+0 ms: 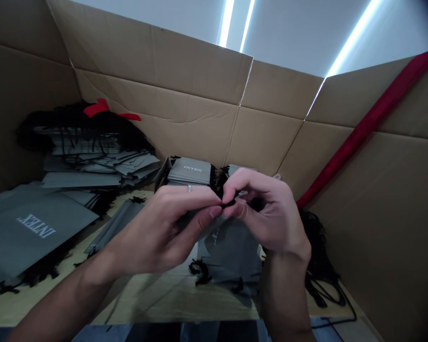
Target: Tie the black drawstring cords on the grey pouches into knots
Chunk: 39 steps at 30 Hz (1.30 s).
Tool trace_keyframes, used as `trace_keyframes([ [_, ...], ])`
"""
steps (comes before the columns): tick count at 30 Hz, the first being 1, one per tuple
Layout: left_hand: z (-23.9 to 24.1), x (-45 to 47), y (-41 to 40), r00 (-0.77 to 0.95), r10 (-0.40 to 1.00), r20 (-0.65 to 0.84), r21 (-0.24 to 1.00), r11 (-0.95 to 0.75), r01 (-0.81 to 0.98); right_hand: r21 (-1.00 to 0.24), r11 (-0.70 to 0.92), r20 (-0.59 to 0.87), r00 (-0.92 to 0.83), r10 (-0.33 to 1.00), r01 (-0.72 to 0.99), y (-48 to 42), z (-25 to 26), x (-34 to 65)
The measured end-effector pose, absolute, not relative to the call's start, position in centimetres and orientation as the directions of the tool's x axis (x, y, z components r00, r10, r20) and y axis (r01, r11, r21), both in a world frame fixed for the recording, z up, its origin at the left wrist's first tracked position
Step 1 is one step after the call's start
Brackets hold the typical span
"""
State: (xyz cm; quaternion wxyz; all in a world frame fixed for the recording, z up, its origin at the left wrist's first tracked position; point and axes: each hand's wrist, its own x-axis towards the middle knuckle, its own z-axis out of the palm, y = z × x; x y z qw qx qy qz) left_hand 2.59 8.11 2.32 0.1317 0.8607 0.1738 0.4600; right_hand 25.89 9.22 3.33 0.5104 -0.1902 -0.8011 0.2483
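Note:
My left hand and my right hand meet in the middle of the view, both closed in a pinch. Between them hangs a small grey fabric bag. My left thumb and fingers grip its top edge. My right fingertips pinch a black drawstring at the bag's mouth. A ring shows on one left finger. The hands hide the top of the bag.
Cardboard walls surround a wooden tabletop. A grey INTEX bag lies flat at the left. Behind it is a heap of grey bags with black cords. A stack of bags stands behind my hands. Loose black cords lie right.

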Motion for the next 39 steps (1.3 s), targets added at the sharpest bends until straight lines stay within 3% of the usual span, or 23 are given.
trace_keyframes([
  [6, 3.1, 1.8, 7.9, 0.645, 0.415, 0.642, 0.494, -0.867, 0.066, -0.57, 0.821, 0.74, -0.461, 0.49, -0.042, 9.2, 3.3, 25.6],
  [15, 2.9, 2.2, 7.8, 0.538, 0.397, 0.743, 0.306, -0.917, 0.254, -0.591, 0.807, 0.74, -0.394, 0.545, 0.005, 9.1, 3.3, 24.5],
  [19, 2.9, 2.6, 7.9, 0.572, 0.424, 0.702, 0.325, -0.906, 0.272, -0.63, 0.775, 0.716, -0.347, 0.606, 0.053, 9.2, 3.3, 24.7],
  [26, 2.7, 3.5, 7.6, 0.574, 0.289, 0.766, 0.253, -0.957, 0.144, -0.76, 0.63, 0.625, -0.442, 0.643, -0.158, 10.1, 3.7, 25.1],
  [33, 3.2, 3.3, 6.7, 0.58, 0.34, 0.74, 0.416, -0.909, 0.003, -0.763, 0.509, 0.646, -0.503, 0.574, -0.399, 11.0, 2.9, 23.7],
  [39, 3.3, 2.2, 8.0, 0.592, 0.483, 0.645, 0.506, -0.851, 0.144, -0.765, 0.611, 0.634, -0.397, 0.663, -0.203, 9.8, 3.3, 24.7],
])
